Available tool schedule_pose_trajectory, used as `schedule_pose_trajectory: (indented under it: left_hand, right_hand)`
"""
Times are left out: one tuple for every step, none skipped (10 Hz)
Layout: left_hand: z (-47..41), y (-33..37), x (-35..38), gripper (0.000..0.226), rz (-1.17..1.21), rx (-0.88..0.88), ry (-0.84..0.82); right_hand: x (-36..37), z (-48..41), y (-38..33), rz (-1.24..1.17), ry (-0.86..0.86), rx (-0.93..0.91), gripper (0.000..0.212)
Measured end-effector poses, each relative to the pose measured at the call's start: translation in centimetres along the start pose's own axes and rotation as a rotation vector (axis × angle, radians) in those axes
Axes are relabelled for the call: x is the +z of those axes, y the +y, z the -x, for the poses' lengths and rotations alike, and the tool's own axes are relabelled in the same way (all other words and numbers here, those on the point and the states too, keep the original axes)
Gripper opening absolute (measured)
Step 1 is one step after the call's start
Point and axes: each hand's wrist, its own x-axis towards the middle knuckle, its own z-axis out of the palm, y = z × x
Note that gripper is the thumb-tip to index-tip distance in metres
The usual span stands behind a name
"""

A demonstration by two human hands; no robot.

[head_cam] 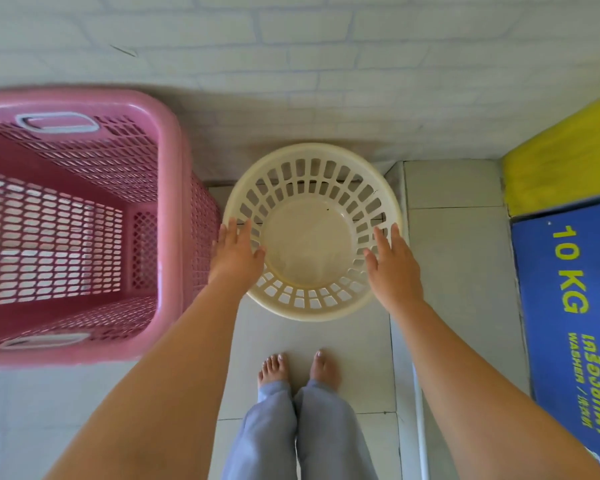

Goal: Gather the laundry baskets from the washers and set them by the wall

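A round cream laundry basket [312,188] with slotted sides stands upright on the tiled floor, its far rim against the white brick wall [291,64]. My left hand [238,254] lies over its left rim with fingers spread. Over the right rim, my right hand [394,265] is also spread flat. Neither hand is curled around the rim. The basket is empty inside. To its left stands a tall pink rectangular laundry basket [174,209] with grey handles, also by the wall and empty.
A washer [568,306] with a blue front marked "10 KG" and a yellow top stands at the right edge. My bare feet [298,370] and grey trouser legs are just behind the cream basket on pale floor tiles.
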Motion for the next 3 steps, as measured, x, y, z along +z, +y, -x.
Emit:
schedule_pose_trajectory:
  left_hand:
    - [4.3, 0.3, -2.9, 0.061, -0.033, 0.058, 0.04]
    - [8.2, 0.6, -6.7, 0.06, -0.056, 0.095, 0.113]
    - [11.4, 0.9, -10.4, 0.059, -0.071, 0.139, 0.169]
  right_hand:
    - [-3.9, 2.9, -1.7, 0.017, -0.014, -0.053, 0.053]
    - [-8.4, 5.6, -4.1, 0.024, 0.035, -0.114, 0.054]
    - [-12.1, 7.8, -7.1, 0.017, 0.063, -0.189, 0.055]
